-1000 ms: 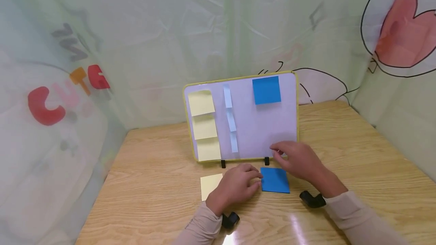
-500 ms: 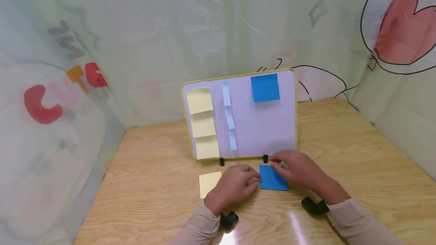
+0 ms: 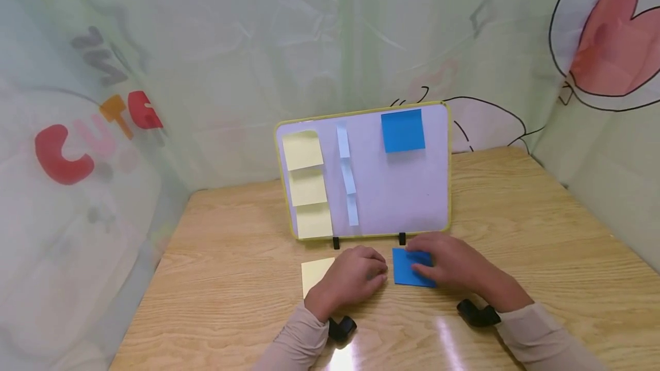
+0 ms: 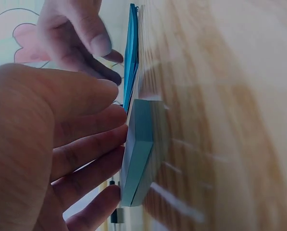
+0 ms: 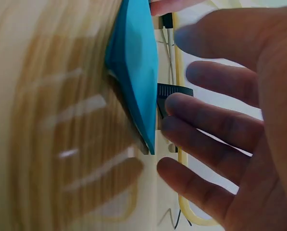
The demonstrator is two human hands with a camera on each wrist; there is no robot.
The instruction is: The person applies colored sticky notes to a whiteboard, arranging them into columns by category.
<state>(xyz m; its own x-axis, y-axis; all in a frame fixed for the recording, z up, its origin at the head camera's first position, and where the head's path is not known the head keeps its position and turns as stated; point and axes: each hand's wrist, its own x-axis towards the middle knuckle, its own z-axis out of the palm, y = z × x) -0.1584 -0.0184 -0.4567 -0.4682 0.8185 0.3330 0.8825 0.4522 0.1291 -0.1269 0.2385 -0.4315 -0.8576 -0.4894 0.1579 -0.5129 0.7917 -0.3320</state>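
My right hand (image 3: 454, 262) hovers over the right part of a blue sticky note pad (image 3: 404, 271), fingers spread and loosely bent. In the right wrist view a gap shows between the fingers and this pad. My left hand (image 3: 350, 279) hangs relaxed to its left, holding nothing. The left wrist view has its fingertips right by a pale blue sticky note pad (image 4: 139, 154), which the hand hides in the head view. A yellow sticky note pad (image 3: 315, 273) lies partly behind the left hand. On the whiteboard (image 3: 397, 193) one blue sticky note (image 3: 403, 130) is stuck at upper right.
Yellow sticky notes (image 3: 309, 188) run down the board's left side, and narrow pale blue notes (image 3: 348, 176) hang beside them. The board leans back on black feet (image 3: 336, 243) on the wooden table (image 3: 222, 279). A printed curtain (image 3: 232, 73) hangs behind.
My right hand has come down from in front of the board's lower right to over the blue pad. The left hand has drawn slightly left, away from that pad.
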